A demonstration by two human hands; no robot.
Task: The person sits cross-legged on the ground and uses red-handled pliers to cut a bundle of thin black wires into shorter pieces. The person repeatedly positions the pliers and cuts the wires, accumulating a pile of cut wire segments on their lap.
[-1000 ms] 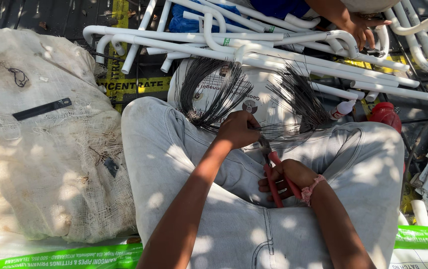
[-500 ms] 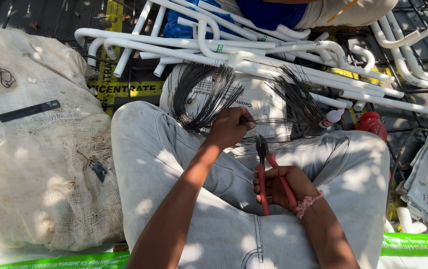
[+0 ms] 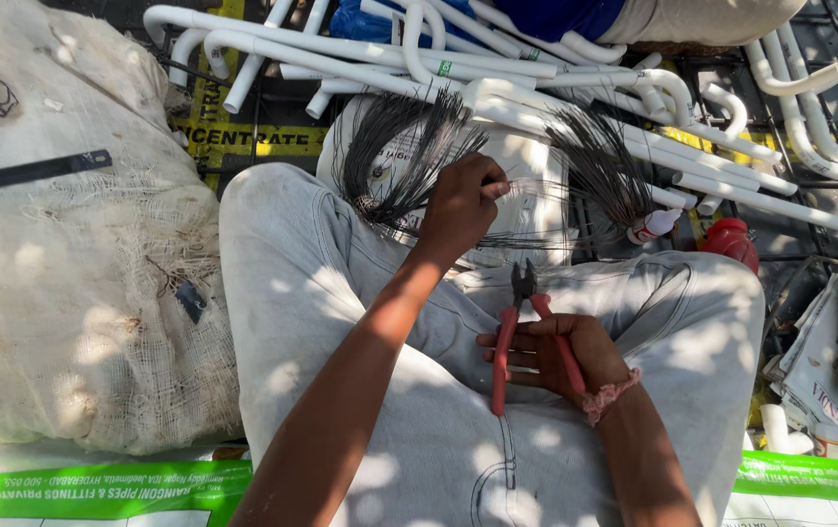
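Wire strands [image 3: 409, 156] get sorted now: our left hand [image 3: 460, 207] pinches a few while our right hand [image 3: 560, 356], nearer our lap, clasps red pliers [image 3: 517, 327], so cutting likely follows.

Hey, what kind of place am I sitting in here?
Probably an outdoor building site, at the conduit-laying stage. White plastic pipes lie over a dark bar grid, the left hand pulls thin black wires, and the right hand holds red-handled pliers.

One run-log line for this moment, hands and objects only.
left hand: grips black wire bundle | right hand: holds red pliers on lap | behind: white pipes
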